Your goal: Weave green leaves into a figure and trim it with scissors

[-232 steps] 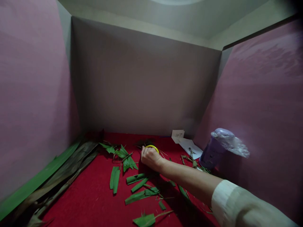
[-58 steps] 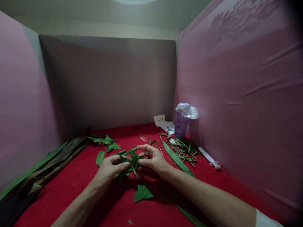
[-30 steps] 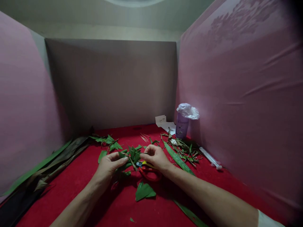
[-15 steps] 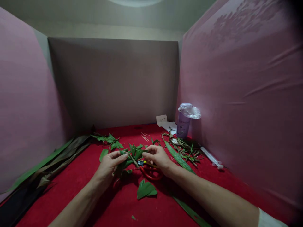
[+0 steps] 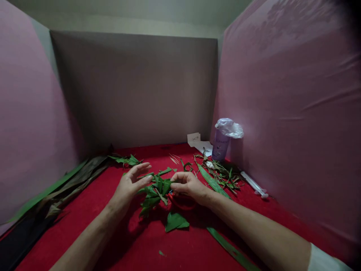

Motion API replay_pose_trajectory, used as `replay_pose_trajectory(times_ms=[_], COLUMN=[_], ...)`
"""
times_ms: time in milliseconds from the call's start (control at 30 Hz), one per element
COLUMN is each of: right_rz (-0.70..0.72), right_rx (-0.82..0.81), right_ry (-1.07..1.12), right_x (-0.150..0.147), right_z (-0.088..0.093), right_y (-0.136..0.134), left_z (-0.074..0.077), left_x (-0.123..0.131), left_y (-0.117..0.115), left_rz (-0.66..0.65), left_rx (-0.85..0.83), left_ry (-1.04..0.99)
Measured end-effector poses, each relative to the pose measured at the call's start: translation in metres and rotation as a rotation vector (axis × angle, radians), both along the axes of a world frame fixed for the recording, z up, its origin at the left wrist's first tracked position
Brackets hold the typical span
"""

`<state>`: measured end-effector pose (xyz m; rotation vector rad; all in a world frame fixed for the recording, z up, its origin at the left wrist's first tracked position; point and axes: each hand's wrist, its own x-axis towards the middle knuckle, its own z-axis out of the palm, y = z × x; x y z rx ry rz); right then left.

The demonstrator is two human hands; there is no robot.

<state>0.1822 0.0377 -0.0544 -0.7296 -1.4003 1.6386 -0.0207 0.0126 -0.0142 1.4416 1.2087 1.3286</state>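
Observation:
A bunch of green leaves with a cut stem is at the middle of the red cloth. My right hand pinches one of its leaves between thumb and fingertips. On the bunch's left side my left hand is open, thumb and fingers apart, close to the leaves but holding nothing. Red-handled cutters lie beneath my right hand, their blades mostly hidden. A loose green leaf piece rests on the cloth just in front of the bunch.
At the right stand a purple cup with plastic film, a heap of twigs and a syringe. Long dried leaves line the left side. White cards and thin sticks lie farther back. Pink and grey walls enclose the table.
My left hand has let go of the leaf bunch, and its fingers have spread upward. The right hand keeps its pinch. The view has shifted slightly.

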Motion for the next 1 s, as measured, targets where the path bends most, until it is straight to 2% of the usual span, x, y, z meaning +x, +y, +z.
replay_pose_trajectory(times_ms=[100,200,333,600,1000], right_rz=[0.062,0.116,0.156,0.152,0.157], right_rx=[0.016,0.053,0.076,0.073,0.077], right_ry=[-0.019,-0.044,-0.078,-0.111,-0.096], right_x=[0.001,0.002,0.004,0.004,0.003], right_z=[-0.001,-0.001,0.000,-0.003,-0.004], right_y=[0.000,0.000,-0.001,0.001,0.002], left_z=[0.005,0.002,-0.004,-0.012,-0.016], left_x=[-0.001,-0.003,-0.006,-0.004,0.000], left_y=[-0.004,-0.005,-0.003,-0.001,-0.002], left_rz=[-0.142,-0.288,-0.385,-0.472,-0.424], left_rx=[-0.047,-0.124,-0.173,-0.254,-0.291], left_ry=[0.006,-0.007,-0.085,-0.150,-0.166])
